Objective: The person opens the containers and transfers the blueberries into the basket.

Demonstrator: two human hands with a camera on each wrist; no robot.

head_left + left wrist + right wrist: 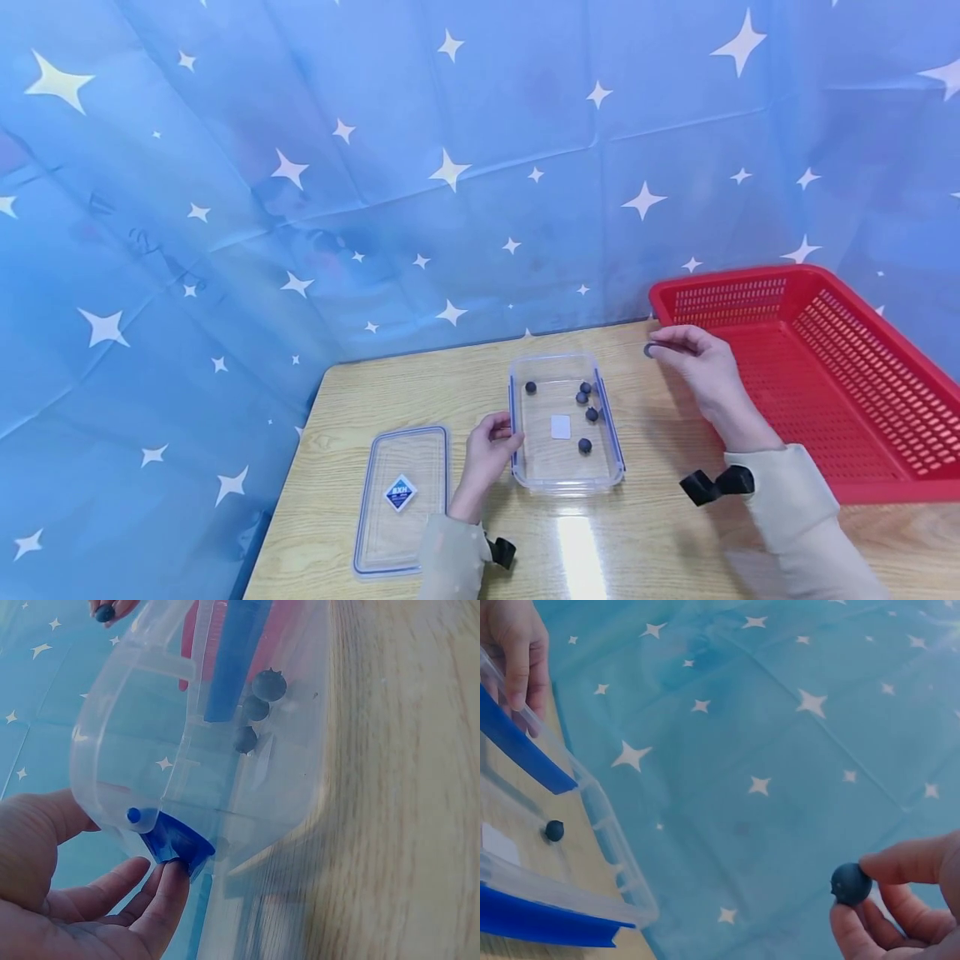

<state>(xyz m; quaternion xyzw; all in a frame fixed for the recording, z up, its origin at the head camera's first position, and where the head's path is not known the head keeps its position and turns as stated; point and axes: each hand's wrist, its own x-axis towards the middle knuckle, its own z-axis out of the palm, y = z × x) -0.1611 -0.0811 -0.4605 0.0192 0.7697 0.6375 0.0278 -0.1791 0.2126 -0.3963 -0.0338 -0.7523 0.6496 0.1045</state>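
Note:
A clear plastic food container [566, 483] with blue side latches stands uncovered on the table, with several blueberries [585, 446] and a small white square [560, 427] in it. On its left side, my left hand [489, 454] holds the wall, thumb at the rim and fingers against a blue latch [178, 844]. My right hand [705, 371] is raised between the container and a red basket. Between its thumb and fingers it pinches one blueberry [851, 883], above the table. The right wrist view shows that berry clearly.
The red plastic basket [806, 383] with slotted walls takes up the right side. Left of the container lies its clear lid [408, 525], blue-edged with a blue diamond label. A blue star-patterned cloth [480, 208] hangs behind the wooden table [337, 417].

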